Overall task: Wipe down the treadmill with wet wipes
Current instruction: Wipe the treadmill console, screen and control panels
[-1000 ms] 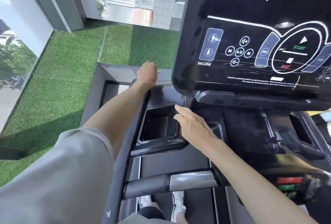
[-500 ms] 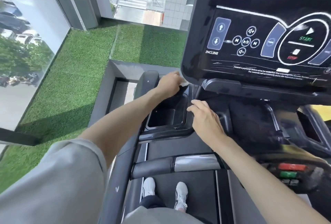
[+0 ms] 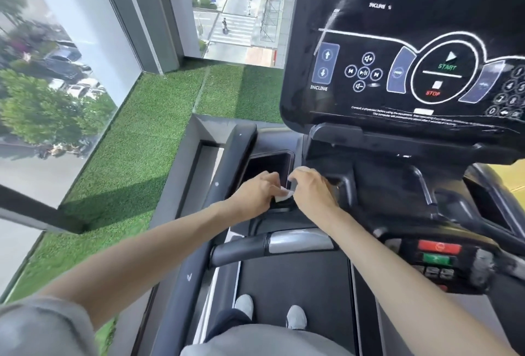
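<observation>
The storage tray [image 3: 270,166], a dark well below the treadmill console [image 3: 412,71], sits at frame centre; at its near right rim the left hand [image 3: 257,195] pinches a white wet wipe [image 3: 284,196] in curled fingers; the right hand [image 3: 312,192] meets the wipe's other edge, though I cannot tell whether it grips; half a second ago the left hand was at the tray's far edge; lower centre lie the handlebar [image 3: 272,244] and belt [image 3: 295,284]; artificial turf [image 3: 142,142] and a window [image 3: 56,71] fill the left.
</observation>
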{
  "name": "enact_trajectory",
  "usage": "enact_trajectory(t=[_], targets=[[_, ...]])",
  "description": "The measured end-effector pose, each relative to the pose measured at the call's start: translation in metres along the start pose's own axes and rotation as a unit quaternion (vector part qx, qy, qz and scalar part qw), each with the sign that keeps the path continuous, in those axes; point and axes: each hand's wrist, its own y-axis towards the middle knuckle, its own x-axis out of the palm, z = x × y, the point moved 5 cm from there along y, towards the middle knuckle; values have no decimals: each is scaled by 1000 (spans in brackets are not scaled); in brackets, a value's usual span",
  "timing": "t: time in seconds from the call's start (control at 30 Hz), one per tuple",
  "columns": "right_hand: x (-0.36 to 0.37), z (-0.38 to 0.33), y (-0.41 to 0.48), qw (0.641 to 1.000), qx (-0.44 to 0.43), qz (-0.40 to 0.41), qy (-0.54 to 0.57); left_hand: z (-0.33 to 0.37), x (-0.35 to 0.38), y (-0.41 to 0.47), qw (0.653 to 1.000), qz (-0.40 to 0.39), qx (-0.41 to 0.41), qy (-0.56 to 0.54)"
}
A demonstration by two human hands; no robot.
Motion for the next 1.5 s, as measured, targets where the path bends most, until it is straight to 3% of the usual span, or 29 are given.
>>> enact_trajectory(t=[0.27, 0.53, 0.6, 0.7, 0.87, 1.0, 1.17, 1.3, 1.43, 1.5], targets=[[10, 3, -11, 998, -38, -51, 9, -3, -19, -15, 991, -81, -105, -3], [10, 9, -17, 996, -42, -68, 29, -13, -36, -21, 940, -183, -289, -22], [10, 10, -18, 996, -42, -68, 32, -12, -53, -17, 933, -161, -317, -60], [7, 12, -18, 997, -31, -51, 47, -21, -74, -18, 919, -68, -380, -76], [6, 13, -17, 997, -36, -42, 47, -20, -42, -39, 888, -62, -455, -35], [7, 14, -16, 997, -39, -37, 48, 2, -29, -42, 894, -4, -447, 23], [7, 14, -15, 997, -35, -34, 61, 26, -31, -13, 923, -27, -385, 0], [-5, 22, -13, 990, 24, 53, 132, 45, -24, 15, 939, -35, -340, -44], [-15, 39, -12, 956, 106, 147, 229, 41, -20, 23, 910, -11, -388, -149], [-15, 48, -10, 936, 165, 139, 280, 43, -17, 23, 845, 2, -414, -339]])
